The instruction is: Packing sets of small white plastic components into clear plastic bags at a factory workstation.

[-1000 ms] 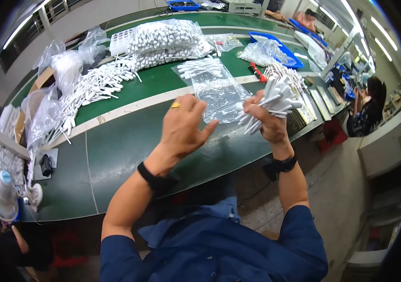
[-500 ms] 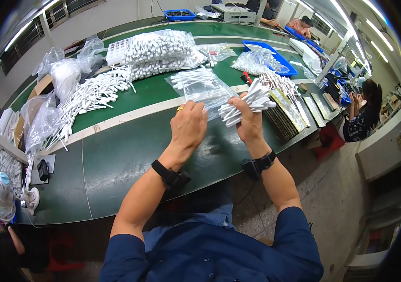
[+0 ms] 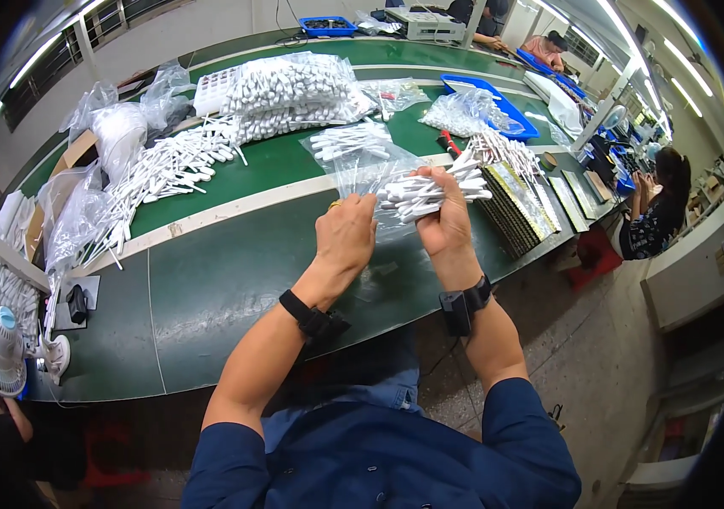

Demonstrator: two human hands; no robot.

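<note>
The left hand [image 3: 346, 233] was found with its fingers drawn together, pinching the near edge of a clear, flat plastic bag [image 3: 355, 175]; the fingertips themselves were hidden behind its back. The right hand [image 3: 447, 222] was curled around a loose bundle of slim white sticks with thicker rounded ends [image 3: 417, 196], thumb laid across the top. The bundle lay roughly crosswise, just beside the left hand and overlapping the bag's near part; whether any stick ends were inside the plastic could not be determined. The bag rested on the green surface [image 3: 235, 314], with further white sticks [image 3: 349, 142] at its far end. A spread heap of similar sticks [image 3: 167, 165] lay to the left. In this inspector's judgement, sound handling called for levelling the stick ends, gripping the bundle firmly without crushing it, and holding the bag's edge taut and lifted so that no tip snagged the film.
</note>
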